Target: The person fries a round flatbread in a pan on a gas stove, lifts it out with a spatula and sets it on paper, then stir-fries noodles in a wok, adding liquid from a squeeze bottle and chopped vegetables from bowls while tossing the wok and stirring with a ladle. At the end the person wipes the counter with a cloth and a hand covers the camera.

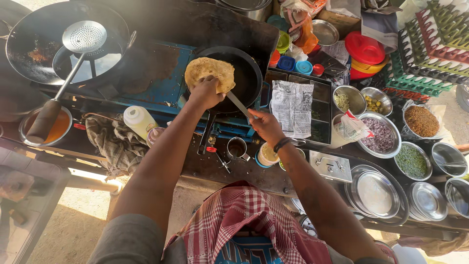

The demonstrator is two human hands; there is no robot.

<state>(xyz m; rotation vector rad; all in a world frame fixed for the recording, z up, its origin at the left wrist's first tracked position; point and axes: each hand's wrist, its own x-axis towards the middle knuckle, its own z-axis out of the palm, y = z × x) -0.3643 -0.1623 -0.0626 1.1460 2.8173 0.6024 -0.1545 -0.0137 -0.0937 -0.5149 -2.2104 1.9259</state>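
a: left hand (206, 93)?
b: fingers pinched on round, blistered flatbread (210, 72), lifted over black iron pan (246, 78).
a: right hand (265, 126)?
b: fist closed round flat steel spatula (238, 103), blade under bread.

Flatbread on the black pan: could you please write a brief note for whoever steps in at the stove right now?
Left hand: grip on the near edge of the flatbread, lifting it partly over the black pan.
Right hand: holds a metal spatula, blade reaching into the pan under the flatbread.
Done: the flatbread looks golden with browned spots on the side that shows.
Left: its underside is hidden; it is not yet on a plate. Steel plates sit stacked at the right; the bowl of chopped onion sits beyond them.
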